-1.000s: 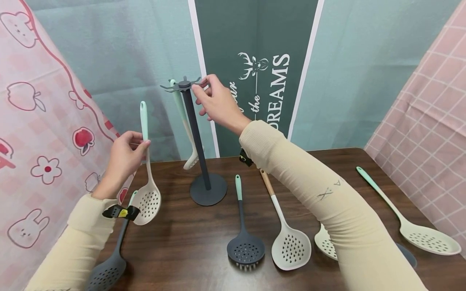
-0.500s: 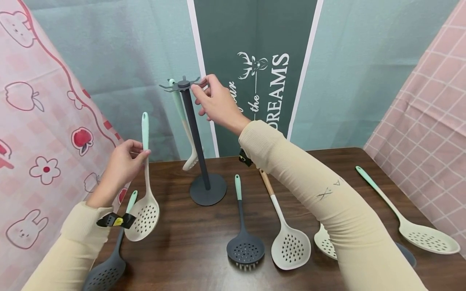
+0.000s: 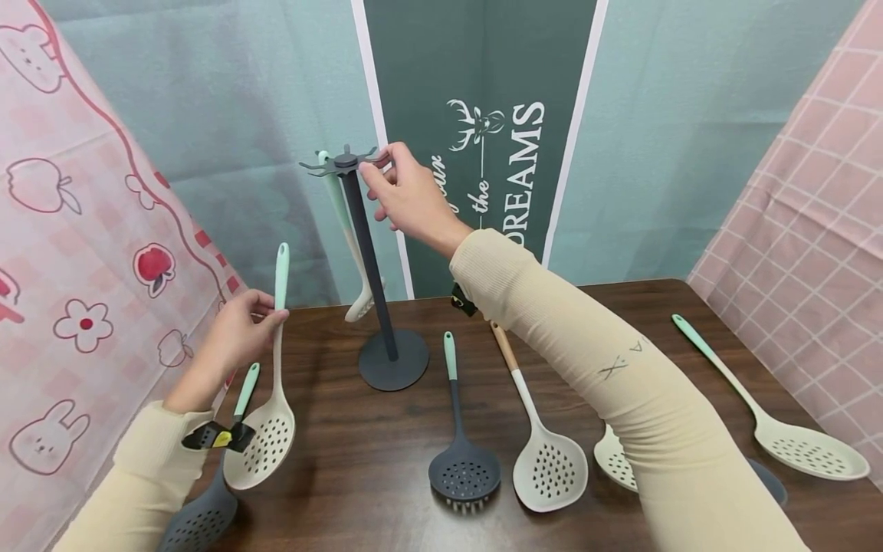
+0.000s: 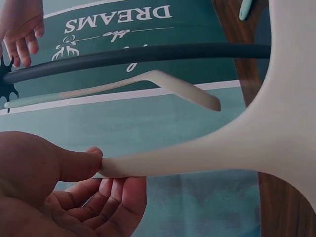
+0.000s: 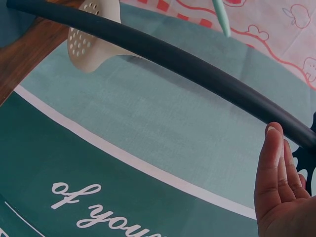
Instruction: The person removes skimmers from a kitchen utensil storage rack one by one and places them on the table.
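Note:
My left hand (image 3: 237, 330) pinches a white skimmer (image 3: 265, 445) with a mint handle near where the handle meets the white shaft. The skimmer hangs nearly upright, its holed bowl low over the table's left side. In the left wrist view, thumb and fingers hold the shaft (image 4: 163, 159). A dark grey utensil stand (image 3: 369, 253) with hooks around its top stands upright at the back. My right hand (image 3: 407, 192) pinches one of its hooks from the right side. From the stand's far left hooks hangs another white utensil (image 3: 359, 257) with a mint handle and holes.
A dark grey skimmer (image 3: 200, 517) lies partly behind the held one. To the right lie a dark grey skimmer (image 3: 465, 468), a wood-handled white skimmer (image 3: 552, 468) and a mint-handled slotted spoon (image 3: 807, 452). My right sleeve partly covers a cream utensil (image 3: 614, 460).
My left hand has moved down with the skimmer, whose bowl now hangs lower, over the dark grey skimmer at left. The right hand has stayed at the stand's hook.

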`<state>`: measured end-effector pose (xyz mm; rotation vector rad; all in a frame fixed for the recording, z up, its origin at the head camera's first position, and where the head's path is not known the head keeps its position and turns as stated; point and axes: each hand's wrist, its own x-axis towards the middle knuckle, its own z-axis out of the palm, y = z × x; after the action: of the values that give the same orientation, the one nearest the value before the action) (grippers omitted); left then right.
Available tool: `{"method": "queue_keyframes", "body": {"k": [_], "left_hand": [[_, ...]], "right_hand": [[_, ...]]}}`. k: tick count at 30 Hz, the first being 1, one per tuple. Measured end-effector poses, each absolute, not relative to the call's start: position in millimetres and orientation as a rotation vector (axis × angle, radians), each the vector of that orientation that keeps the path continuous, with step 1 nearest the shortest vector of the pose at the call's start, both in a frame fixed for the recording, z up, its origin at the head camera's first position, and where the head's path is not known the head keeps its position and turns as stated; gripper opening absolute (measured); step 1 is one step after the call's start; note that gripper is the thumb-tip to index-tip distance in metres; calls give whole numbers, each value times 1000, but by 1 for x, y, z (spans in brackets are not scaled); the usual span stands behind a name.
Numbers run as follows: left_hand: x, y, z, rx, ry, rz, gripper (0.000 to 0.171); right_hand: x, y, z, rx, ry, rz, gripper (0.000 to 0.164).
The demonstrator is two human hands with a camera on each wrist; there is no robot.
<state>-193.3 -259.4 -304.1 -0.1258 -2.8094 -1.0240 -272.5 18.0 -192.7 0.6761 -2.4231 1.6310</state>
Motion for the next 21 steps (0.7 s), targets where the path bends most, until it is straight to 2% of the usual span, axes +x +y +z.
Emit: {"method": "queue_keyframes", "body": {"k": [21], "left_hand": [[-179,-268,-344,-104,-2895,-1129,21]], "right_hand": [[-272,17,-192,663,-2439,1620,29]]}}
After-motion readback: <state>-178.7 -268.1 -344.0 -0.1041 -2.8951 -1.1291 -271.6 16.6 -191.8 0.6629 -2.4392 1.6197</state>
